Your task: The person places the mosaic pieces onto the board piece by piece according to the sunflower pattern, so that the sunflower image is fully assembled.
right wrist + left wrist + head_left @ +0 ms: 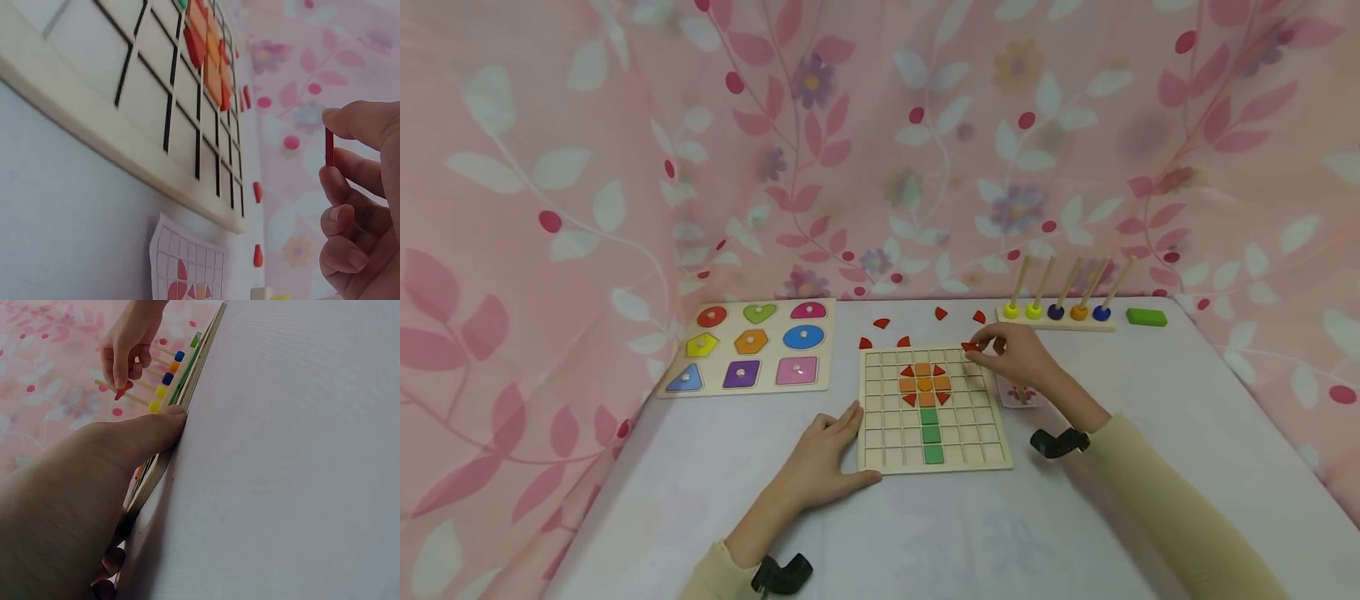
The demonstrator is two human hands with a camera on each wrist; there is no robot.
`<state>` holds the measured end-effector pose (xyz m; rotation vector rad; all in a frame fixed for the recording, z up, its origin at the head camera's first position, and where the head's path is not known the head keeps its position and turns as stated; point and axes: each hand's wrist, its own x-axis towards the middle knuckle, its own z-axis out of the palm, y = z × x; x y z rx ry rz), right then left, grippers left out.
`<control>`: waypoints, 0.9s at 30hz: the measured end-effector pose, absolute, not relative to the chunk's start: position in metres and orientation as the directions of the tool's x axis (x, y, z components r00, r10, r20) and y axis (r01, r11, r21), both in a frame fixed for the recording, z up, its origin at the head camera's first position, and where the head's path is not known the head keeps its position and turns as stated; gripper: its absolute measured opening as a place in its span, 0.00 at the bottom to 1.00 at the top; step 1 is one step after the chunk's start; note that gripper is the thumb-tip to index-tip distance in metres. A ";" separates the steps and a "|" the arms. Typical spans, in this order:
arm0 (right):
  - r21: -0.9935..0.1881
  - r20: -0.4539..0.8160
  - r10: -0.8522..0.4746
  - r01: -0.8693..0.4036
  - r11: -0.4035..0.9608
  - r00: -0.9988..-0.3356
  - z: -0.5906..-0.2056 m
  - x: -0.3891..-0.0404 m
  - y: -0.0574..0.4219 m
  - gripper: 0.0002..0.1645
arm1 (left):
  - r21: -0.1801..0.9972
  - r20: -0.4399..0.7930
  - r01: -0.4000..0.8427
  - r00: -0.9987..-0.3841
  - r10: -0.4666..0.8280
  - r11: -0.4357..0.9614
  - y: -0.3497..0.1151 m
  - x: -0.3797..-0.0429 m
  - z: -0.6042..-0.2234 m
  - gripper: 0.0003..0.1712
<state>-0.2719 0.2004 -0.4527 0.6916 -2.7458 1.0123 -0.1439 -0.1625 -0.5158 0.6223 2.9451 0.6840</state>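
Observation:
My right hand (1018, 357) pinches a red wedge-shaped piece (329, 147) between thumb and fingers, above the far right corner of a wooden grid board (891, 433). My left hand (822, 462) rests against the board's near left corner, fingers along the left side and thumb (165, 425) on the front edge. On the board, orange squares (922, 369) surround an orange round piece (925, 384), with red wedges (910, 401) at the diagonals. Green squares (931, 433) run below them in a column. Several loose red wedges (882, 323) lie beyond the board.
A shape puzzle board (775, 342) with knobbed pieces lies at the left. At the back right stands a peg rack (1037, 322) with coloured beads, beside a green block (1146, 317). A pattern card (1021, 396) lies right of the grid board, partly under the right forearm.

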 end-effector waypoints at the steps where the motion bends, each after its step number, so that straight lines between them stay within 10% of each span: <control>1: -0.587 0.277 -0.369 -0.460 0.666 -0.887 -0.452 -0.267 0.200 0.13 | 0.436 0.033 0.369 -0.918 0.396 0.821 -0.163 -0.144 -0.516 0.62; 27: -0.719 0.141 -0.471 -0.417 0.556 -0.871 -0.501 -0.202 0.182 0.19 | 0.434 0.066 0.398 -0.908 0.413 0.808 -0.165 -0.143 -0.517 0.61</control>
